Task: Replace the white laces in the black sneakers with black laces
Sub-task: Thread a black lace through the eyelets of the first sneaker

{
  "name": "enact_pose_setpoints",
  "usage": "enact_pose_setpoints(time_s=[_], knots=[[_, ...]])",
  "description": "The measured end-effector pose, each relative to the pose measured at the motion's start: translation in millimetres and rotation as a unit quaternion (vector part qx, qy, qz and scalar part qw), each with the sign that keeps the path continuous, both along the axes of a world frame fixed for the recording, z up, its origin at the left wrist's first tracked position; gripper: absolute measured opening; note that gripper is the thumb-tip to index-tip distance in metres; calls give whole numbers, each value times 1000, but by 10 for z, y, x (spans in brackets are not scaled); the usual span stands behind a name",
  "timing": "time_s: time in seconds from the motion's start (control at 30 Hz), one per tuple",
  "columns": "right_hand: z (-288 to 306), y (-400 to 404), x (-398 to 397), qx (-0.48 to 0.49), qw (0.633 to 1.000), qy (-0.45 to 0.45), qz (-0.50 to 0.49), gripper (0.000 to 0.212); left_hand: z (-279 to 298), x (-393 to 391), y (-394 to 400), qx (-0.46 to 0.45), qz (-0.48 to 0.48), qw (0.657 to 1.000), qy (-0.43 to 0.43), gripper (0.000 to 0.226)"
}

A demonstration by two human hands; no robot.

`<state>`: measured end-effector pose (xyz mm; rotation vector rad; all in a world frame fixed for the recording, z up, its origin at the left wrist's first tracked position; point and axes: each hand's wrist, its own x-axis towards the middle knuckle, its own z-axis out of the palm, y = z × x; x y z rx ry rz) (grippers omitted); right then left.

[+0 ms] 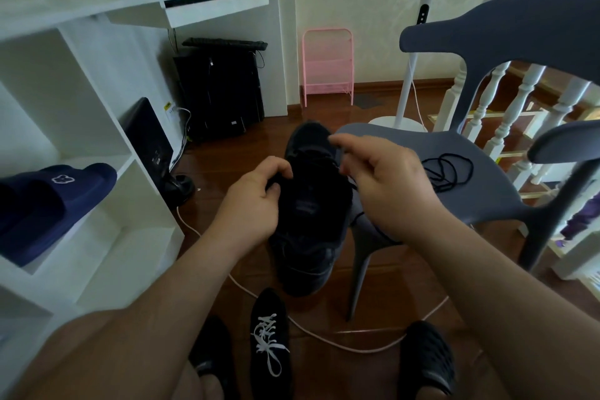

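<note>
1. Presently the black mesh sneaker held up at frame centre [308,204] appears to be taking its black lace; the left hand [256,201] grips its near side with curled fingers, and the right hand [383,178] pinches what looks like a thin dark lace end near the eyelets, index finger extended toward the toe; the lace itself is hard to make out against the dark upper.
2. To do this step well, I judge the left hand should hold the shoe steady with the tongue facing up, while the right feeds the lace tip squarely through one eyelet and draws both sides even before crossing over.
3. A second black sneaker with white laces [269,338] lies on the floor at lower centre, not yet relaced; a loose coil of black lace [449,170] rests on the grey plastic chair seat [487,191] at right of centre, ready for it.
4. Below is a glossy brown wooden floor [406,276], crossed by a pale cable [324,334]; a white shelving unit [97,127] at left holds navy slide sandals [48,201]; a pink wire rack [328,65] stands by the wall at upper centre, and white balusters [506,114] line the right.
</note>
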<state>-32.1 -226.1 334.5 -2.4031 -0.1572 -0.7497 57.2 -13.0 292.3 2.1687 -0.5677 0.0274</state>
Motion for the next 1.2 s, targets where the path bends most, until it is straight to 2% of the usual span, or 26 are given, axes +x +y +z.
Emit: enact_pose_setpoints(time_s=[0.13, 0.2, 0.23, 0.3, 0.37, 0.4, 0.47, 0.53, 0.57, 0.67, 0.73, 0.87, 0.97, 1.07, 1.13, 1.2], knots=[[-53, 129, -29, -155, 984, 89, 2, 17, -2, -16, -17, -4, 5, 1000, -9, 30], [-72, 149, -21, -203, 974, 99, 11, 13, -10, -17, -14, -4, 18, 1000, -14, 25], [-79, 164, -16, -218, 971, 95, 18, 18, -13, -17, -16, 2, 27, 1000, -14, 23], [-103, 185, 10, -242, 965, 98, 21, 43, -20, -29, -23, 17, 37, 999, -12, 21], [-126, 189, 33, -268, 954, 134, -3, 60, -14, -60, -45, 22, 31, 999, -9, 20], [-136, 194, 41, -286, 947, 148, -15, 59, -2, -82, -57, 22, 25, 999, -6, 19], [-159, 189, 70, -305, 940, 147, -33, 41, 10, -117, -70, 31, 6, 999, -4, 14], [-167, 171, 105, -263, 955, 129, -46, 20, 21, -143, -74, 37, -28, 999, 6, 5], [-173, 155, 124, -220, 968, 112, -50, 15, 39, -158, -75, 37, -49, 998, 18, 8], [-164, 103, 122, -73, 996, 47, -35, 7, 51, -192, -116, 54, -87, 994, 29, 46], [-157, 94, 91, -18, 999, 29, 21, 12, 22, -233, -162, 50, -81, 995, 8, 43], [-130, 118, 30, 28, 996, 11, 81, 15, 11, -252, -155, 6, -64, 997, -36, 34], [-61, 54, -5, 39, 992, 82, 88, 37, 52, -234, -132, -18, -49, 998, -29, 26], [-17, -25, -12, 146, 970, 153, 121, 24, 24, -250, -132, -17, -57, 997, -47, 29], [9, -80, -31, 145, 973, 148, 104, 10, 2, -251, -135, -24, -55, 997, -56, 30], [32, -94, -61, 90, 986, 112, 79, 14, 4, -239, -135, -28, -44, 997, -64, 29]])
